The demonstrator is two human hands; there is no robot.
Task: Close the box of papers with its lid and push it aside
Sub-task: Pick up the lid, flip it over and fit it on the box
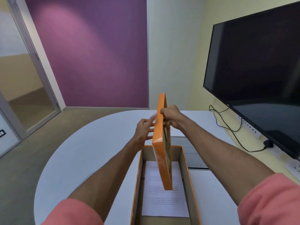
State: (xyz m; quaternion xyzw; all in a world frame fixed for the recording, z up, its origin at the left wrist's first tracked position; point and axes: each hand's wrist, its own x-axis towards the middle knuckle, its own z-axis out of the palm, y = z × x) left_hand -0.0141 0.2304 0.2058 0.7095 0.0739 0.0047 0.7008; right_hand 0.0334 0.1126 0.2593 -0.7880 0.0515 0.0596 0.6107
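An open orange box (185, 168) with brown cardboard inside stands on the white table right in front of me. Printed white papers (164, 203) lie flat on its bottom. The orange lid (159, 142) is held on edge above the box, almost vertical, its hollow side facing right. My right hand (172, 116) grips the lid's upper part from the right. My left hand (145, 129) is at the lid's left face with fingers spread and blurred; whether it touches the lid I cannot tell.
The rounded white table (90, 151) reaches left and ahead of the box. A large dark screen (259, 75) hangs on the right wall, with black cables (227, 125) and wall sockets (293, 168) below it. A glass door is at far left.
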